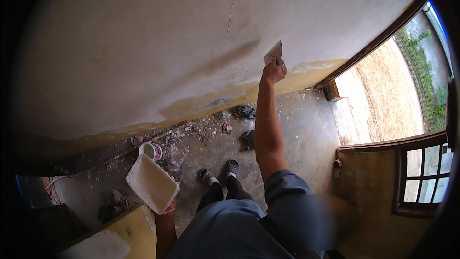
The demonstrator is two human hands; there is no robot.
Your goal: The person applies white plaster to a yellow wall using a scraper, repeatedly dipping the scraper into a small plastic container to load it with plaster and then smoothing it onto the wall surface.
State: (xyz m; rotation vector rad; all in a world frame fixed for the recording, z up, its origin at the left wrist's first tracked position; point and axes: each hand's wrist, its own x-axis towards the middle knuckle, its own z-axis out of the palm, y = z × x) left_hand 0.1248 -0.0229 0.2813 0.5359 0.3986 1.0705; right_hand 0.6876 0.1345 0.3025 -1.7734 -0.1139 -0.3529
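Right hand, arm outstretched, closed around a putty knife with a broad flat blade held up at the wall; contact between blade and wall cannot be told. Left hand, lower and well to the left, gripping the near end of a white-smeared tray, its pale inside facing up. Just beyond the tray, and partly hidden by it, a white bucket. Wall pale above, with yellow patches below the right hand. On the floor between the hands: white crumbs, a black plastic bag and a small red-and-dark packet. Nearer the body, grey slippers. Right of the right hand, a box beside an open doorway; farther right, a paned window.
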